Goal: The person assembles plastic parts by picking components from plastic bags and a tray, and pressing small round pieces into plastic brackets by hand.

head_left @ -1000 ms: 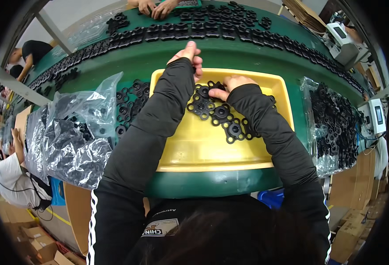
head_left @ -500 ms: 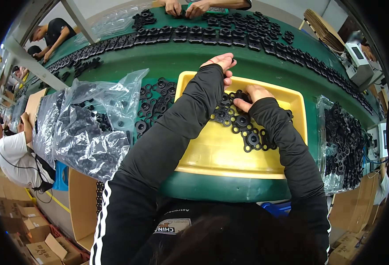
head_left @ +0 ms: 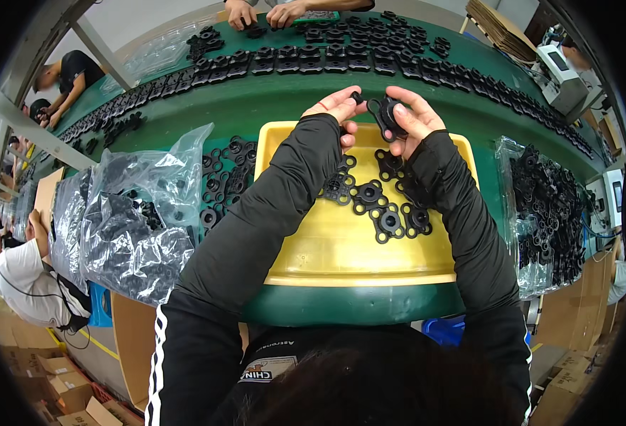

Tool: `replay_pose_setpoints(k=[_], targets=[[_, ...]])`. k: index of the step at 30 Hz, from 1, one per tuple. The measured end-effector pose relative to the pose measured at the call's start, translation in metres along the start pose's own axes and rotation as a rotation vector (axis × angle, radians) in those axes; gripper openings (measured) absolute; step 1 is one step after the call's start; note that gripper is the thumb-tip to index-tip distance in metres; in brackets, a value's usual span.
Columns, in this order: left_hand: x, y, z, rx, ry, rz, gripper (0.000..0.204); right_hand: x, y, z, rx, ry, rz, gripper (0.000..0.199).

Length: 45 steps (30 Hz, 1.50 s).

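Over the far side of a yellow tray (head_left: 299, 261), both my hands are raised close together. My left hand (head_left: 336, 112) pinches a small black plastic piece (head_left: 356, 97) between thumb and forefinger, its other fingers curled. My right hand (head_left: 418, 119) is closed on a black ringed plastic part (head_left: 385, 117), a flat piece with round loops at its ends. The small piece is just left of the ringed part; whether they touch I cannot tell. Beneath my hands, several more black ringed parts (head_left: 390, 221) lie loose in the tray, some hidden by my right forearm.
Left of the tray lie loose ringed parts (head_left: 217, 186) and a clear plastic bag (head_left: 139, 248) of black pieces. Another filled bag (head_left: 544, 220) stands at the right. Beyond, a long row of black parts (head_left: 284, 60) crosses the green table, with a co-worker's hands (head_left: 284, 13) behind it.
My right hand has risen out of the tray with a ringed part and come up beside my left hand. The left keeps its small piece. The whole view has shifted slightly.
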State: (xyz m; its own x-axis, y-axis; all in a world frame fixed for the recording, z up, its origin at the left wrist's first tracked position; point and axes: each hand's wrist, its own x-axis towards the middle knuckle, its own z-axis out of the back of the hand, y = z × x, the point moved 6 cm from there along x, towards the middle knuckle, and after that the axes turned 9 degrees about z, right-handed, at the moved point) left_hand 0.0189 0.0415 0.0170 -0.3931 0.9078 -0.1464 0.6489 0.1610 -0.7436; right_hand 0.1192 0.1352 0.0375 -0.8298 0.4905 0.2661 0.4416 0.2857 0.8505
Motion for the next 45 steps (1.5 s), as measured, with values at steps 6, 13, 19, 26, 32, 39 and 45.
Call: replay_pose_setpoints(k=[6,13,19,26,32,39,45], targets=[[0.000,0.003,0.002,0.006,-0.034,0.006,0.032,-0.003,-0.003,-0.003,-0.134,0.000,0.022,0.035],[-0.006,-0.004,-0.010,0.337,-0.135,-0.135,0.032,-0.002,-0.009,0.002,0.013,0.023,-0.117,0.032],[-0.019,-0.011,-0.021,0.413,-0.181,-0.158,0.028,-0.001,-0.006,0.003,0.085,0.072,-0.114,0.029],[-0.020,-0.012,-0.021,0.321,-0.108,-0.270,0.024,-0.003,-0.004,0.003,-0.053,0.052,-0.094,0.030],[-0.020,-0.008,-0.012,0.284,-0.178,-0.239,0.023,-0.001,-0.004,0.006,-0.292,0.029,-0.050,0.033],[-0.001,0.008,-0.007,0.147,-0.190,-0.023,0.028,0.002,-0.013,0.010,-0.400,-0.033,0.022,0.037],[0.006,0.014,0.004,0.044,-0.120,0.054,0.029,0.004,-0.012,0.017,-0.317,-0.143,-0.065,0.040]])
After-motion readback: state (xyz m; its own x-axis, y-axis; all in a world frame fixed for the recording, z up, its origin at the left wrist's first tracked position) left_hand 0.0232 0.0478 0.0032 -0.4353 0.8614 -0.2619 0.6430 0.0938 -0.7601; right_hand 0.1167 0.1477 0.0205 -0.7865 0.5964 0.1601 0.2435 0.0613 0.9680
